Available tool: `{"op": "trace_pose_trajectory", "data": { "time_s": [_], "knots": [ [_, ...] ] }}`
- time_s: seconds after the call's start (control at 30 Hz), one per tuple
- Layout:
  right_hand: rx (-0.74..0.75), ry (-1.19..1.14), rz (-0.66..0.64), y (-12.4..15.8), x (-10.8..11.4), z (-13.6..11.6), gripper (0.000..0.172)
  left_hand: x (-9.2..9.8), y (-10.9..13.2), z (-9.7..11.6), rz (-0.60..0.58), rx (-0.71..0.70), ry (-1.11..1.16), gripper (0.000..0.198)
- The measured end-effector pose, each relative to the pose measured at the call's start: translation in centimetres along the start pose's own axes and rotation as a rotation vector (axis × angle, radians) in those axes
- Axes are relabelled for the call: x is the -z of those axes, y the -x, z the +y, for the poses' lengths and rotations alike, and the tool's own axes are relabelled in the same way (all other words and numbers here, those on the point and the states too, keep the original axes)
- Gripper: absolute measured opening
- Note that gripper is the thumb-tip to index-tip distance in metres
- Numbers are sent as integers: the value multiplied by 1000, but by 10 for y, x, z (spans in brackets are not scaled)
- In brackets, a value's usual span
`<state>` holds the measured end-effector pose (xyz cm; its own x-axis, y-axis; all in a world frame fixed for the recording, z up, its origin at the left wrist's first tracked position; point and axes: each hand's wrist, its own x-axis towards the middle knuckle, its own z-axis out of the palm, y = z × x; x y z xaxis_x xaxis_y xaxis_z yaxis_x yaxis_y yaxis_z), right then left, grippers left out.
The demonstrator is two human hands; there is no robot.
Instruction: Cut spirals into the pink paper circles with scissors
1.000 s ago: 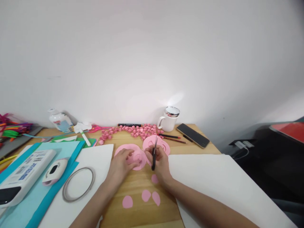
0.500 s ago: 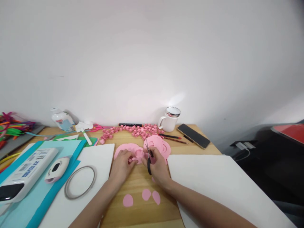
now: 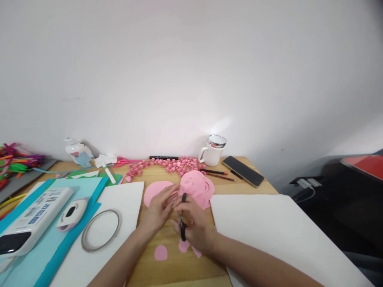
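Observation:
My right hand (image 3: 196,225) is closed around a pair of scissors (image 3: 183,231) with black handles, turned so that the blades are mostly hidden by the fingers. Close beside it, my left hand (image 3: 157,211) has its fingers bent together at a small bit of pink paper, largely covered by both hands. A pink paper round (image 3: 155,189) lies behind my left hand. Several more overlapping pink rounds (image 3: 196,185), some cut in curves, lie behind my right hand. Nearer me on the wooden table are small pink paper pieces (image 3: 160,252), two partly under my right hand.
Many small pink paper rolls (image 3: 182,164) lie along the wall, by a white mug (image 3: 213,150), pencils (image 3: 217,172) and a phone (image 3: 243,171). White boards (image 3: 269,227) flank the hands. To the left are a tape ring (image 3: 101,230), blue sheets (image 3: 89,195) and a white bottle (image 3: 79,152).
My right hand has turned the scissors over and drawn them nearer me, from blades pointing up to handles upright. My left hand has lifted off the left pink round.

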<state>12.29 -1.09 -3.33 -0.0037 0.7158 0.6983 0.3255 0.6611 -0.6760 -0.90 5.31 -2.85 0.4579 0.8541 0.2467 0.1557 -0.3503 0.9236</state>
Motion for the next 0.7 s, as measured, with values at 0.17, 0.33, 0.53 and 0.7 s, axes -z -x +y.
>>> {"op": "trace_pose_trajectory", "data": {
  "time_s": [0.17,0.33,0.53,0.7],
  "knots": [
    [-317,16,107,-3,-1,15,21,9,-1,-1,165,14,-310,24],
    [-559,-94,119,-6,-2,22,19,16,-5,-12,225,-14,-670,30],
    [-560,-207,231,-8,-1,19,14,16,-7,-13,115,52,-721,18],
    [-582,-216,167,-11,0,18,18,18,-6,-10,106,67,-668,10]
  ]
}}
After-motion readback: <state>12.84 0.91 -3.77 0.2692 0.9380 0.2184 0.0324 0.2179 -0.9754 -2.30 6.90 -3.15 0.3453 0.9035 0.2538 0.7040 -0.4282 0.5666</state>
